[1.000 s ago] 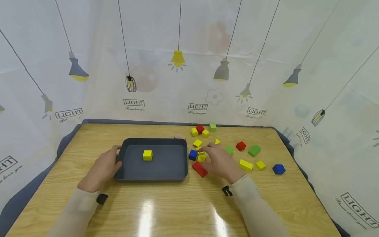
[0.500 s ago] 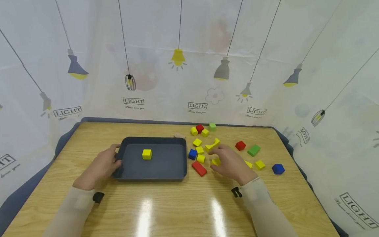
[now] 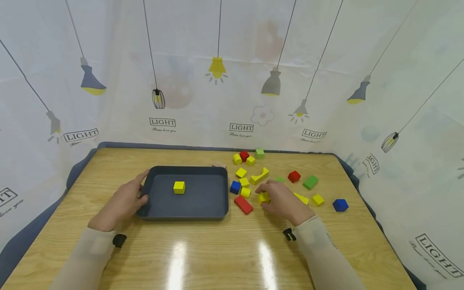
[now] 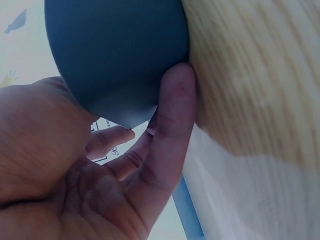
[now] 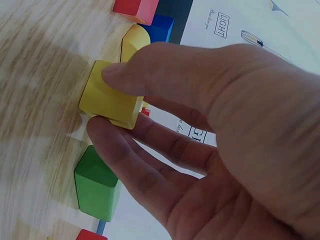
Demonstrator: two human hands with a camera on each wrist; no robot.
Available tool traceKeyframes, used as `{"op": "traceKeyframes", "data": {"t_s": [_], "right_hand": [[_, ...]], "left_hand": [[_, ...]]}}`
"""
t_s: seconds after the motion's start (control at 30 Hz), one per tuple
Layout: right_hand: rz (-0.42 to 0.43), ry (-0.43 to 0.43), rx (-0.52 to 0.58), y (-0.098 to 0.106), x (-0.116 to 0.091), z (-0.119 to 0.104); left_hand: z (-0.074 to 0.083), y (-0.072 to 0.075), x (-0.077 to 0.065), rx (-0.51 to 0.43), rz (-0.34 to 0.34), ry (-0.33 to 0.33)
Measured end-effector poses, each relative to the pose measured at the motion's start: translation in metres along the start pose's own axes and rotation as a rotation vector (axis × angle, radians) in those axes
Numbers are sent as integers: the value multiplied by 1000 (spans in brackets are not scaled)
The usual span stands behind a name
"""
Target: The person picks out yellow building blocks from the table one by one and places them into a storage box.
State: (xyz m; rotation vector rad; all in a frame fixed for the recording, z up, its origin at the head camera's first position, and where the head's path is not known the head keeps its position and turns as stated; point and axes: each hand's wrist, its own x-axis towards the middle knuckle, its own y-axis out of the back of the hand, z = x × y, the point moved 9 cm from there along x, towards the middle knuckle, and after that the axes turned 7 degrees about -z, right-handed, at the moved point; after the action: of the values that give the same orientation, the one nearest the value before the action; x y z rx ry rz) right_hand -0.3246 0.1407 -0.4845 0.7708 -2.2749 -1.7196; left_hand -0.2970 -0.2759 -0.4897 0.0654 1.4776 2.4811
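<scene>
My left hand grips the left end of a dark grey tray, thumb at the rim. In the left wrist view a finger lies along the underside of the tray. One yellow cube sits inside it. To the right of the tray, my right hand pinches a yellow block between thumb and fingers, low over the tabletop. A green block stands close by these fingers. Left of the hand lie a red rectangular block and a yellow cylinder.
Around the right hand are scattered a blue cube, a yellow arch block, a red cube, a green block and another blue block. Several more sit near the back edge. A printed curtain hangs behind the wooden table.
My right hand has drawn back to the right from the block cluster, uncovering the yellow arch, and its fingers have closed on a yellow block. The left hand stays on the tray.
</scene>
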Motion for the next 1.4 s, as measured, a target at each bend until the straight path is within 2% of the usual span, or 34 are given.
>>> {"op": "traceKeyframes", "data": {"t_s": [0.37,0.97,1.23,1.4], "right_hand": [[12,28,-4,1,0,-1],[40,16,4,7,-1,-6],[53,10,4,13,-1,-13],[72,49,1,19,0,-22]], "left_hand": [[-2,-2,1,20,-4,14],[-3,-2,3,12,-8,39],[-3,-3,2,20,-6,37],[-4,-3,2,33,-3,32]]}}
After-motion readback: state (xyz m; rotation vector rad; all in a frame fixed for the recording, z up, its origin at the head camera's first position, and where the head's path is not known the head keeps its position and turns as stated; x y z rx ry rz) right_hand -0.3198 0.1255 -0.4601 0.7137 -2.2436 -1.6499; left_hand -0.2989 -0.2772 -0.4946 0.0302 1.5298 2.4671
